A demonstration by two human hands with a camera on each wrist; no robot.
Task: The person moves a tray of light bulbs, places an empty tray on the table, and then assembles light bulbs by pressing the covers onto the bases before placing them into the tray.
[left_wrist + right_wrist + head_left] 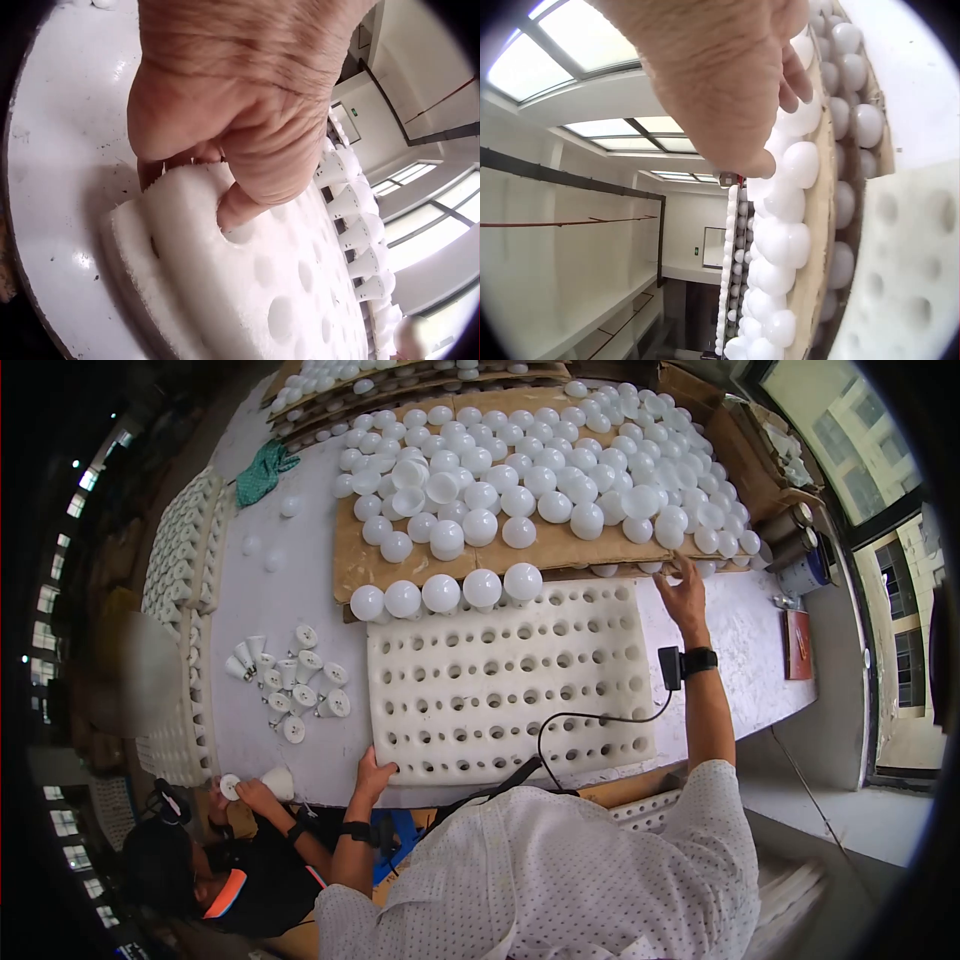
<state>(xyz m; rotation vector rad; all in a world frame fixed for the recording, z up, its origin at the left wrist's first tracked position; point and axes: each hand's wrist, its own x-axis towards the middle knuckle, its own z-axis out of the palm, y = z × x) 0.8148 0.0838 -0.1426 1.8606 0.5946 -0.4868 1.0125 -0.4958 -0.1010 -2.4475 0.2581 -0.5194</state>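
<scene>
My left hand grips the near left corner of a white foam tray with rows of holes. In the left wrist view the hand's thumb sits in a hole of the foam, its other fingers behind the edge. My right hand is at the near right edge of a cardboard sheet covered with white domes. In the right wrist view the hand has its thumb and fingers apart beside domes, none visibly held.
Several domes line the tray's far edge. White cone-shaped parts lie left of it, near stacked filled trays and a green cloth. Another person works at the lower left. Cans and a red notebook are at right.
</scene>
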